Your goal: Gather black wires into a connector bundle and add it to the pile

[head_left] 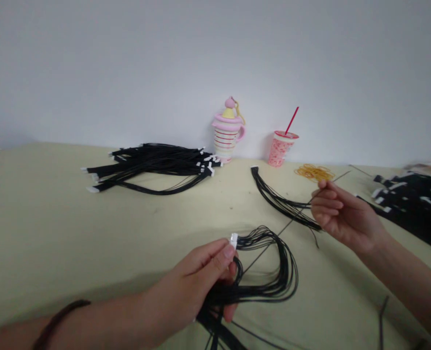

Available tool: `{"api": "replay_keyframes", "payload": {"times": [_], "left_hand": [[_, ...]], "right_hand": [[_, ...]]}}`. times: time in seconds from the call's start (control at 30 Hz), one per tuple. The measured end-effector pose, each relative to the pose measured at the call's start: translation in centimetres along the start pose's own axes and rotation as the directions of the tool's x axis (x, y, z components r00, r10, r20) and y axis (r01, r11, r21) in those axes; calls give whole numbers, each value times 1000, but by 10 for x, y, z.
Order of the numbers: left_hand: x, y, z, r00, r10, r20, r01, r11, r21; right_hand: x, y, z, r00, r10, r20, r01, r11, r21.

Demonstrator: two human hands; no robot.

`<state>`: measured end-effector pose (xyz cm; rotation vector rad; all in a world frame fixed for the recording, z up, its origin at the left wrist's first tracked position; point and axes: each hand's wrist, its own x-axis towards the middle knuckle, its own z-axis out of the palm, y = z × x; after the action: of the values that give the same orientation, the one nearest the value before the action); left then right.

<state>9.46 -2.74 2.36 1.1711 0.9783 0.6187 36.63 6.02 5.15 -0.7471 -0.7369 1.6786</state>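
Note:
My left hand [201, 282] is closed on a looped bundle of thin black wires [284, 267], with a white connector [233, 240] pinched near the thumb. The wires curve round to the right and pass back under the palm. To the right, my right hand [337, 209] pinches a single thin dark strand [292, 218] between thumb and fingers. That strand runs taut down to the bundle at my left hand, and its tip sticks out past my fingers. Behind my right hand lies another black wire bundle [274, 194] with a white end.
A pile of black wire harnesses [153, 163] with white connectors lies at the back left. Against the wall stand a pink striped cup [225, 141] and a pink cup with a red straw [280, 149]. Yellow rubber bands [312, 171] sit nearby; more black harnesses [416, 199] are heaped at right.

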Motion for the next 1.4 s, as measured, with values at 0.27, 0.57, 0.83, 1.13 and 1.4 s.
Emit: {"api": "replay_keyframes", "payload": {"times": [0.27,0.57,0.83,1.13,1.4], "left_hand": [[0,-1,-1,999,-34,-10,34,999,-25],[0,0,-2,998,-54,38,57,993,-99],[-1,3,-3,997,-45,58,47,998,-44],[-2,2,-2,995,-65,76,67,997,-32],[-3,6,-2,995,-53,84,51,998,27]], "right_hand": [[1,3,0,972,-226,-60,184,897,-403],[-61,83,62,870,-192,453,490,250,-835],[-62,91,60,874,-172,454,485,255,-837],[-63,94,59,878,-161,451,479,267,-836],[-65,90,62,852,-62,520,522,165,-837]]}}
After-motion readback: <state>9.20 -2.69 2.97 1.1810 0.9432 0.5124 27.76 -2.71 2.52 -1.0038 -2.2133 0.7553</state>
